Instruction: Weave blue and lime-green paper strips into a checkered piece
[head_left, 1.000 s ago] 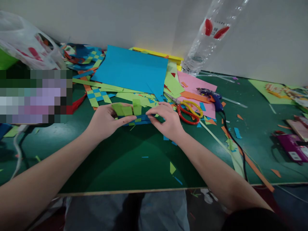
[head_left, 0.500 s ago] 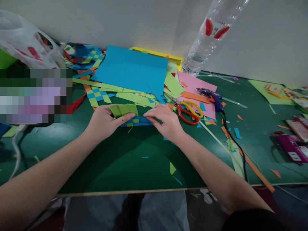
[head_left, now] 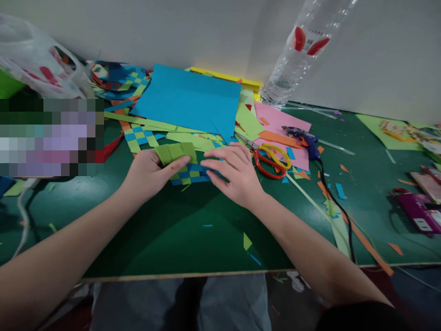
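My left hand [head_left: 149, 174] pinches a bundle of green paper strips [head_left: 175, 151] lying side by side, thumb across their front. Just below and to the right is a blue-and-green woven paper mat [head_left: 189, 177]; whether the strips join it is hidden behind my thumb. My right hand [head_left: 237, 172] is over the mat's right side, fingers spread and nothing visible in them. Scissors [head_left: 272, 160] with red and yellow handles lie close to its right.
Behind the hands lies a blue sheet [head_left: 193, 99] among paper scraps. A plastic bottle [head_left: 292, 64] stands by the wall. A blue glue gun [head_left: 312, 147] rests on pink paper [head_left: 272, 115], its black cord [head_left: 336, 197] running to the table's front edge. A plastic bag [head_left: 41, 59] stands at left.
My right hand's fingers have spread apart and lifted a little, showing more of the woven mat. The green strips in my left hand have shifted slightly up and left.
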Demonstrator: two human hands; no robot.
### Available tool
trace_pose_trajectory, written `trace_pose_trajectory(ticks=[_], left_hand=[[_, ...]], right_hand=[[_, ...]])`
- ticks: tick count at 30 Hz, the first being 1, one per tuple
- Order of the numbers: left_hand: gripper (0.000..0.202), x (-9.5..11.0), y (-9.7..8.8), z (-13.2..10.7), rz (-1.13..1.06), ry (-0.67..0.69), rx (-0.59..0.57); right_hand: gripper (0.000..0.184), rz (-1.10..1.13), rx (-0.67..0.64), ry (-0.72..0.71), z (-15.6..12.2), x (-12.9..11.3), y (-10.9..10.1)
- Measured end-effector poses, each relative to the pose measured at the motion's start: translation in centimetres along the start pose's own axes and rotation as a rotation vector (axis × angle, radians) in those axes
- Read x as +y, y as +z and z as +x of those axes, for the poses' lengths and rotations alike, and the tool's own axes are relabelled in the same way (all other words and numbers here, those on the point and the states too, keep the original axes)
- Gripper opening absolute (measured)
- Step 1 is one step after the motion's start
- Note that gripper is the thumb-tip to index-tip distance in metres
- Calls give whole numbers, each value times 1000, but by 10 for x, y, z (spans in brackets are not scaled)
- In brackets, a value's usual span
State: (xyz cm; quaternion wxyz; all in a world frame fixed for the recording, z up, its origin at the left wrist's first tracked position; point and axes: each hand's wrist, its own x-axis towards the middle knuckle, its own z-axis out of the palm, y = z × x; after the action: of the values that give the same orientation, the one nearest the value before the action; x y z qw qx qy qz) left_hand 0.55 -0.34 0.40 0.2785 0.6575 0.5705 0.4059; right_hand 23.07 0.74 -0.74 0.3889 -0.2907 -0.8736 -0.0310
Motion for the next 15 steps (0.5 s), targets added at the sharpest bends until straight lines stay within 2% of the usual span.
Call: trace_pose_trajectory(ticks=[4,10,15], left_hand=[[34,1,2,-1,-78,-30,0],[37,-3,4,-2,-176,-80,-48],[36,-13,3,-1,-122,-102,-56]], right_hand=[[22,-83,-91,-63,1,-10,-2],[28,-77,-207,1,2,-11,1],[31,-46,-248,-8,0,-7,3]])
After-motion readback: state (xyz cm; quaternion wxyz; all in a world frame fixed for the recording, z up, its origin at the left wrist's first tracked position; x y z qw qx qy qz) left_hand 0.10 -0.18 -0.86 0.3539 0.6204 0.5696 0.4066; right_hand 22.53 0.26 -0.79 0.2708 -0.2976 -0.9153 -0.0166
